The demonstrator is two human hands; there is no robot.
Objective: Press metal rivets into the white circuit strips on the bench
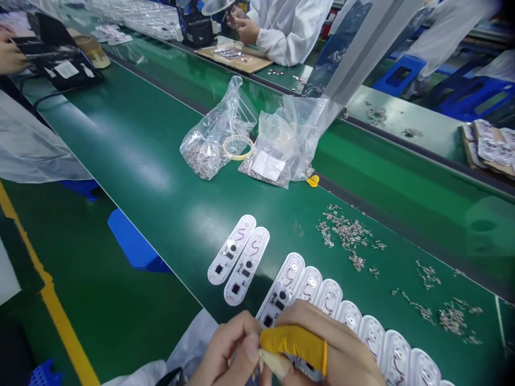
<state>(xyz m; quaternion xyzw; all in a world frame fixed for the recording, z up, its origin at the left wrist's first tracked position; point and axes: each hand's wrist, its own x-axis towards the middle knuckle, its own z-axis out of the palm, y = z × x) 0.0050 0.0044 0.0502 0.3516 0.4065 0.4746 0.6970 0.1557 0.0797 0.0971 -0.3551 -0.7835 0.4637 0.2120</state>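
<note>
My left hand point(227, 351) and my right hand point(330, 351) meet at the bottom edge, fingers pinched together over the near end of a white oblong circuit board point(281, 292). A yellow finger cot point(295, 343) covers my right forefinger. What the fingertips pinch is too small to name. That board starts a row of several like boards point(364, 335) running right. Two more white boards point(239, 257) lie side by side just left of the row.
Small metal parts point(346, 233) lie scattered on the green belt point(132, 145). Two clear bags of parts point(215, 136) point(277, 150) and a tape ring point(238, 147) sit further back. A person in white point(281, 29) works across the belt. Another hand point(10, 53) shows far left.
</note>
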